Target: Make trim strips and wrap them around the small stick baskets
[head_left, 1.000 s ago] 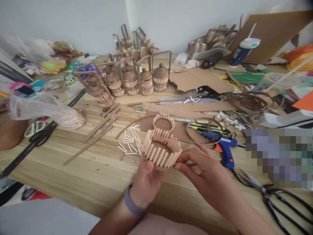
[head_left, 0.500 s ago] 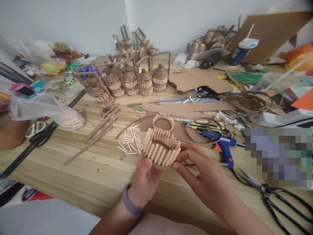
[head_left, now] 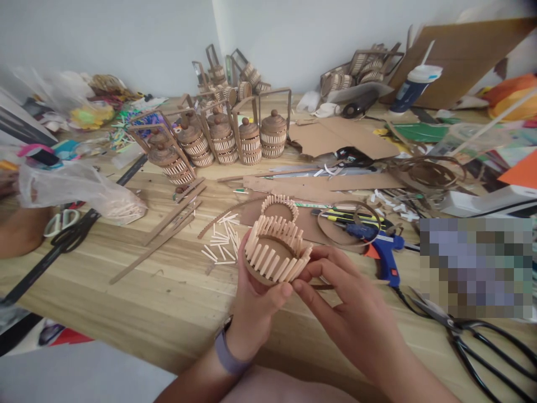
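No word, number or sign can be read on the bench [head_left: 138,313]. Marks on the blue cup [head_left: 410,94] are too blurred, and those on the green-and-white strip [head_left: 314,205] too small.

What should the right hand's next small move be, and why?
Probably guide the thin brown strip around the round basket of pale wooden sticks: the left hand supports the basket, while the strip's far length extends beyond the right hand, unwrapped.

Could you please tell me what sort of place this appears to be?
Probably a craft workshop: a wooden table holds a blue glue gun, large scissors and a row of small lidded baskets.
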A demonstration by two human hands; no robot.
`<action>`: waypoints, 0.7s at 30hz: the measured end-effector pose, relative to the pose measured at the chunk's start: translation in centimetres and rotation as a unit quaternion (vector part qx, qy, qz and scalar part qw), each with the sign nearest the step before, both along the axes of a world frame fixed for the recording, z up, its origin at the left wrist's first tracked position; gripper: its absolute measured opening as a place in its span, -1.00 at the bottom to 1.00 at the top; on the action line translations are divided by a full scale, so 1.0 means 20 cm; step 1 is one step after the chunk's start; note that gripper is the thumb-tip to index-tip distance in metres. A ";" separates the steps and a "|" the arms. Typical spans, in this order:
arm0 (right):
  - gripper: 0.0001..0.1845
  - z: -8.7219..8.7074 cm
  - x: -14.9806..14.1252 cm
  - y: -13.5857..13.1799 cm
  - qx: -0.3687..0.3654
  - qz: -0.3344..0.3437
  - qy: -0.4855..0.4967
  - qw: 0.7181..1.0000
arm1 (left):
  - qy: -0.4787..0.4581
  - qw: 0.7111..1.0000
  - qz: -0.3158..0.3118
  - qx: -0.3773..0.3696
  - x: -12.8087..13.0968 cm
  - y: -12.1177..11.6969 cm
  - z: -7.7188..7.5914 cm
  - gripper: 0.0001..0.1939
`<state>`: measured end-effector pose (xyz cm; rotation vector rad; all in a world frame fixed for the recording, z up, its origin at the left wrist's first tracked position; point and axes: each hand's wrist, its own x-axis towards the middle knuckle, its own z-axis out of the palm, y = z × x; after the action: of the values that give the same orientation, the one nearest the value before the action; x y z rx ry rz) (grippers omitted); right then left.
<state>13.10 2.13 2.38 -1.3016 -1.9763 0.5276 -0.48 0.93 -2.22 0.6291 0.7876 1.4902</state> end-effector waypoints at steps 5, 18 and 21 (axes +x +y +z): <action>-0.86 0.06 0.05 0.01 -0.018 0.047 -0.022 0.999 | -0.010 1.000 0.023 0.000 -0.02 0.00 -0.02 0.01; -0.90 0.05 0.10 -0.01 0.107 -0.013 -0.090 0.990 | -0.071 0.996 -0.002 -0.058 -0.06 0.02 0.02 -0.36; -0.92 0.03 0.09 -0.01 0.111 -0.014 -0.108 0.988 | -0.074 0.995 -0.025 -0.060 -0.06 0.02 0.02 -0.36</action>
<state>14.97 2.02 2.95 -1.2883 -2.1194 0.1505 -1.67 1.30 -1.75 0.4397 0.7358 1.4154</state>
